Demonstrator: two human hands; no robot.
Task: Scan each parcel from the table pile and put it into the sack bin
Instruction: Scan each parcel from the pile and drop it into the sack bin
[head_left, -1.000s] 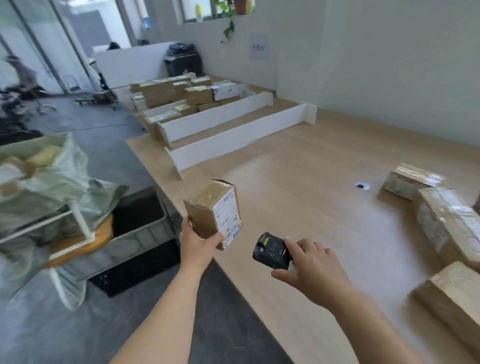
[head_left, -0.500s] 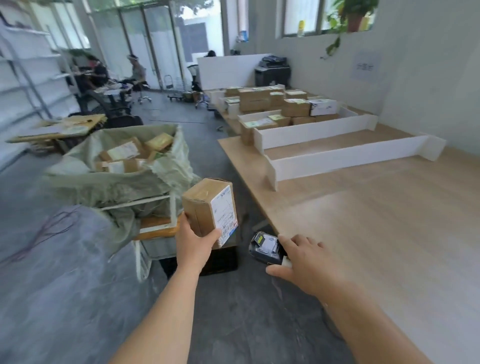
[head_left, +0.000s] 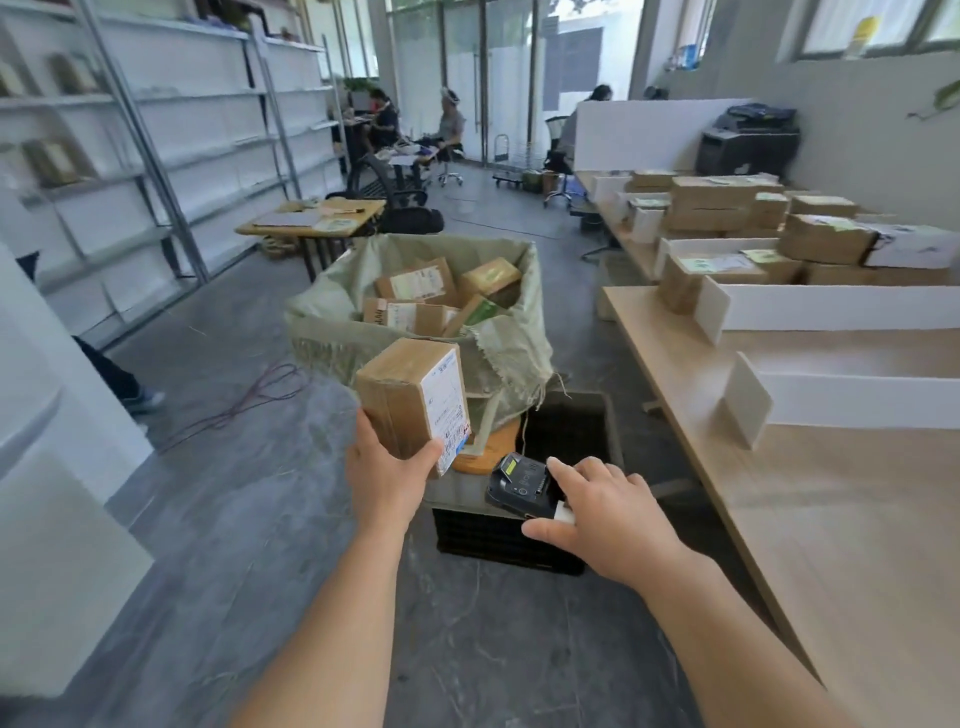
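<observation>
My left hand (head_left: 387, 475) grips a small brown cardboard parcel (head_left: 410, 397) from below, its white label facing right. The parcel is held in the air just in front of the sack bin (head_left: 514, 343), a green woven sack on a frame that holds several boxes. My right hand (head_left: 605, 512) holds a black handheld scanner (head_left: 522, 483) with a small lit screen, to the right of and below the parcel. The scanner's face points up and left.
A black crate (head_left: 498, 535) stands on the floor under the sack bin. A long wooden table (head_left: 831, 499) with white dividers and stacked boxes (head_left: 727, 208) runs along the right. Shelving (head_left: 156, 156) lines the left wall. Seated people are far back, and a red cable (head_left: 260, 389) lies on the floor.
My view has swung left, away from the table pile, and the sack bin is now straight ahead. The parcel and the scanner have stayed in my hands and come closer to the bin.
</observation>
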